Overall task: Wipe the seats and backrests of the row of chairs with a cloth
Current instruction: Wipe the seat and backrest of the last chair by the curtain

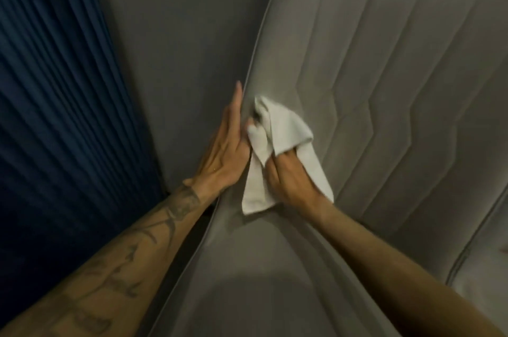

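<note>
Gripping the white cloth (277, 144), the person's right hand (288, 180) is pressing it against the grey backrest (384, 61) near its left edge, where the left hand (228, 149) is lying flat, fingers straight. A blue pleated curtain (55, 89) is hanging close on that side, beyond a grey wall (178, 34).

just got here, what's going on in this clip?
A person is wiping a grey upholstered chair. The right hand grips a crumpled white cloth and presses it against the backrest, close to its left edge. The left hand lies flat along that edge with its fingers straight, seemingly steadying it. A blue curtain hangs to the left of the chair.
</note>
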### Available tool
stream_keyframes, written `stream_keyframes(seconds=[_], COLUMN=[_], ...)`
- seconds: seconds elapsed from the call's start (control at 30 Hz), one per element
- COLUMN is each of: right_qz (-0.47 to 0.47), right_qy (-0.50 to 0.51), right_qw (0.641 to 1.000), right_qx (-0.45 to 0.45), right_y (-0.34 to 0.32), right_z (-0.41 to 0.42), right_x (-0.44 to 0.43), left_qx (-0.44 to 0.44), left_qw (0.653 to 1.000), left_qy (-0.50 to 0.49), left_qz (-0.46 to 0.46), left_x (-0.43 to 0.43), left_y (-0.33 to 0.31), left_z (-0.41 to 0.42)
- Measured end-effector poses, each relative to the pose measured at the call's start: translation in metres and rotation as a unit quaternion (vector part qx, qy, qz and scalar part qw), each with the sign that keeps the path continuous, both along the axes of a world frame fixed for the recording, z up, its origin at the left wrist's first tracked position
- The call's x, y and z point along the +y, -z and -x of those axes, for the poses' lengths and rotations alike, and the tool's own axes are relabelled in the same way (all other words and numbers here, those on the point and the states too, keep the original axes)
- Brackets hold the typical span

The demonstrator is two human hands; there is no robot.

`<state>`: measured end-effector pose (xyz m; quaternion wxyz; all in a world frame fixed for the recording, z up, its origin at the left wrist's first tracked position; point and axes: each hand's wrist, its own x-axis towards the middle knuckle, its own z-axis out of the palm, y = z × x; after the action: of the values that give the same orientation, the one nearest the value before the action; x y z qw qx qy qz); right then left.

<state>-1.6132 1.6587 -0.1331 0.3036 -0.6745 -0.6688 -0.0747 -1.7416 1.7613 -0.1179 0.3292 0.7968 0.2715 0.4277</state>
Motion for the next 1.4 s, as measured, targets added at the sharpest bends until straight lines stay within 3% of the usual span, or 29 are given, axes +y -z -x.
stream_keyframes(seconds=[0.07, 0.13, 0.23, 0.33, 0.43, 0.57, 0.87, 1.0, 1.17, 1.27, 1.4], right_qz=[0.038, 0.046, 0.165, 0.214, 0.203, 0.241, 0.261, 0.271, 0.277, 0.279, 0.347], right_qy=[-0.040, -0.091, -0.130, -0.093, -0.007, -0.001, -0.089, -0.126, -0.167, -0.200, -0.224], right_qw=[0.998, 0.994, 0.971, 0.964, 0.977, 0.970, 0.959, 0.951, 0.940, 0.936, 0.902], right_qx=[0.010, -0.042, -0.112, -0.127, -0.056, 0.041, 0.063, 0.073, 0.111, 0.075, 0.129], right_y=[0.038, 0.061, 0.066, 0.069, 0.072, 0.079, 0.070, 0.069, 0.067, 0.068, 0.051], right_z=[0.012, 0.009, -0.015, -0.043, -0.033, 0.008, 0.095, 0.140, 0.201, 0.236, 0.267], right_x=[-0.031, -0.050, -0.075, -0.098, -0.096, -0.091, -0.107, -0.125, -0.160, -0.187, -0.250], left_qx=[0.032, 0.061, 0.107, 0.159, 0.199, 0.240, 0.193, 0.147, 0.170, 0.190, 0.224], left_qw=[0.999, 0.998, 0.994, 0.985, 0.975, 0.961, 0.958, 0.949, 0.942, 0.934, 0.927], left_qy=[0.005, 0.003, -0.030, -0.059, -0.059, -0.062, -0.073, -0.128, -0.146, -0.154, -0.133], left_qz=[0.009, 0.018, 0.020, 0.038, 0.076, 0.126, 0.199, 0.248, 0.250, 0.259, 0.270], left_x=[-0.012, -0.029, -0.056, -0.080, -0.095, -0.112, -0.147, -0.156, -0.179, -0.208, -0.259], left_y=[0.018, 0.034, 0.053, 0.070, 0.085, 0.103, 0.107, 0.100, 0.099, 0.100, 0.091], left_z=[0.016, 0.031, 0.049, 0.069, 0.086, 0.107, 0.141, 0.157, 0.200, 0.233, 0.272])
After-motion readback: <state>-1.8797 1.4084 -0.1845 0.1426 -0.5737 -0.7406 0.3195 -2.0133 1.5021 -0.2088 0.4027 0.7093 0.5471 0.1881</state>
